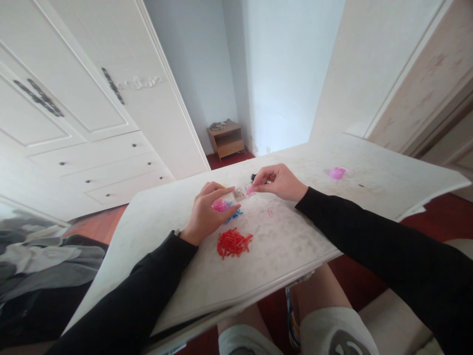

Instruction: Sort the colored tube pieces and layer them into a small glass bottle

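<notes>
A small clear plastic bag (pixel 241 193) with dark print is stretched between my two hands above the table. My left hand (pixel 207 211) grips its left end between thumb and fingers. At the other end, my right hand (pixel 280 182) pinches the bag's edge, with some pink pieces (pixel 249 191) showing by the fingertips; whether they lie inside the bag I cannot tell. Under my left hand are a pink pile (pixel 220 205) and a blue pile (pixel 235 212) of small strips, partly hidden. Nearer me lies a heap of red strips (pixel 233 243). One pink loop (pixel 270 212) lies apart.
Black pieces (pixel 253 177) and a bit of yellow (pixel 223 186) show behind my hands on the white table (pixel 288 246). A pink bundle (pixel 336 172) lies to the right with a small dark scrap (pixel 361 185). A wooden nightstand (pixel 226 140) and white wardrobe (pixel 111 98) stand beyond.
</notes>
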Demonstrator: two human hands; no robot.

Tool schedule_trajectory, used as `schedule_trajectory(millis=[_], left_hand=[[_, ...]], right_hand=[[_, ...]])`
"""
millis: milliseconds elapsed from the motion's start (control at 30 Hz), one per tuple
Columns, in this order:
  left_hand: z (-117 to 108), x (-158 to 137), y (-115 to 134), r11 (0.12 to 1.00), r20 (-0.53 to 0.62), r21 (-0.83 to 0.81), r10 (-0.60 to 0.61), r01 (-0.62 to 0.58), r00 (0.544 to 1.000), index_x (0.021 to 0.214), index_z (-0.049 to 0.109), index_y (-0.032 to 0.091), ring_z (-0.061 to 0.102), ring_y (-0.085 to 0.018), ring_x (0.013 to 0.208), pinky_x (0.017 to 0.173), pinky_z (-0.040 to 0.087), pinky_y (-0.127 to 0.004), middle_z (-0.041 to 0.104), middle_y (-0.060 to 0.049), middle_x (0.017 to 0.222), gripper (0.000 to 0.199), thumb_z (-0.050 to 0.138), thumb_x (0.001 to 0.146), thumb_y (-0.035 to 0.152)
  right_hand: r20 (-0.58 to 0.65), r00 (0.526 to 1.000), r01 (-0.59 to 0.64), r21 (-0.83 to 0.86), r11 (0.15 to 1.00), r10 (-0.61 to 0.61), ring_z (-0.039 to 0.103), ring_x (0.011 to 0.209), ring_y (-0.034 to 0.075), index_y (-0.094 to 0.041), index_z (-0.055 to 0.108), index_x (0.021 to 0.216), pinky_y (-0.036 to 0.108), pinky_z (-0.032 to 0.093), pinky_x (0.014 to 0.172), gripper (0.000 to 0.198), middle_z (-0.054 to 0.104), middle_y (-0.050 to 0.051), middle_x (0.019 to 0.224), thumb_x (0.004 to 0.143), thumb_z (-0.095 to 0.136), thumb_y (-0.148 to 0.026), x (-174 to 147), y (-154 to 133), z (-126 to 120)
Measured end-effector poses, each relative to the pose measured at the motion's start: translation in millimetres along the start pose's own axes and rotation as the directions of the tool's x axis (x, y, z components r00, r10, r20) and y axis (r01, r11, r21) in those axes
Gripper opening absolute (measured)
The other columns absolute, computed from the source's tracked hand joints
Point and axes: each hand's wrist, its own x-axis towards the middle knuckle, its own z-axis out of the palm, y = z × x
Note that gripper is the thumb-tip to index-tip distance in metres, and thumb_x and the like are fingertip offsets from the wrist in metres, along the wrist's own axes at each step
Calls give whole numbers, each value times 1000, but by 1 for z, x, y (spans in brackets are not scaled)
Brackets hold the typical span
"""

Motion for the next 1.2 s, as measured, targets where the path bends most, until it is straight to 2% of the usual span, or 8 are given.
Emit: schedule_trajectory(millis=[167, 300, 567, 733, 900, 1000, 1100, 1200], left_hand=[[0, 0, 0, 1000, 2, 5, -18, 18, 1000, 111, 77, 23, 64, -20, 88, 81, 56, -35, 68, -5, 96, 36, 85, 79, 36], [0, -1, -1, 1000, 5, 6, -8, 8, 1000, 112, 77, 23, 65, -20, 88, 81, 57, -36, 68, -5, 97, 37, 86, 79, 36], [0, -1, 1, 1000, 4, 5, -8, 8, 1000, 113, 76, 23, 65, -20, 88, 82, 56, -35, 68, -5, 97, 36, 84, 80, 38], [0, 0, 2, 1000, -11, 11, -27, 27, 1000, 113, 75, 22, 65, -20, 88, 81, 56, -35, 68, -5, 98, 36, 81, 83, 40], [-1, 0, 4, 999, -6, 0, -40, 40, 999, 113, 73, 21, 65, -20, 88, 82, 55, -34, 67, -5, 97, 32, 78, 86, 39], [-2, 0, 6, 999, -2, -8, -33, 33, 999, 112, 72, 21, 65, -19, 88, 82, 55, -34, 67, -5, 97, 32, 79, 86, 38], [-2, 1, 7, 999, 6, 3, -41, 41, 999, 112, 71, 21, 65, -20, 89, 82, 54, -34, 67, -5, 98, 31, 77, 86, 38], [-3, 1, 8, 996, -13, 19, -86, 86, 996, 110, 69, 20, 63, -19, 87, 82, 53, -34, 66, -4, 96, 29, 73, 89, 39]], right_hand=[[-10, 999, -39, 59, 998, 39, 62, 64, 14, -16, 69, 76, 27, 50, 61, 39, 70, 2, 70, 63, 93, -44, -1, -6, 2], [-48, 999, -20, 40, 999, 22, 58, 61, 12, -17, 65, 74, 26, 47, 58, 45, 66, 0, 67, 57, 96, -44, -1, -8, 2], [11, 999, 40, -54, 998, -39, 64, 71, 16, -16, 73, 77, 31, 51, 67, 32, 73, 5, 76, 73, 86, -44, -2, -8, 1], [-44, 997, 59, -135, 989, -66, 54, 63, 13, -16, 74, 80, 28, 44, 59, 29, 68, 4, 72, 79, 82, -44, -4, -10, -1], [20, 981, 192, -194, 962, -191, 55, 72, 13, -18, 73, 82, 27, 43, 59, 18, 65, 5, 90, 86, 75, -36, -3, -12, -4], [146, 958, 278, -260, 925, -247, 57, 86, 16, -20, 77, 92, 28, 47, 65, 12, 61, 7, 103, 91, 68, -28, -3, -14, -4], [248, 931, 335, -289, 897, -268, 57, 99, 20, -24, 78, 105, 32, 50, 74, 18, 60, 8, 116, 91, 65, -27, -4, -15, -4], [134, 943, 331, -317, 889, -304, 57, 99, 20, -24, 75, 109, 31, 48, 73, 21, 60, 7, 115, 90, 67, -28, -3, -15, -7]])
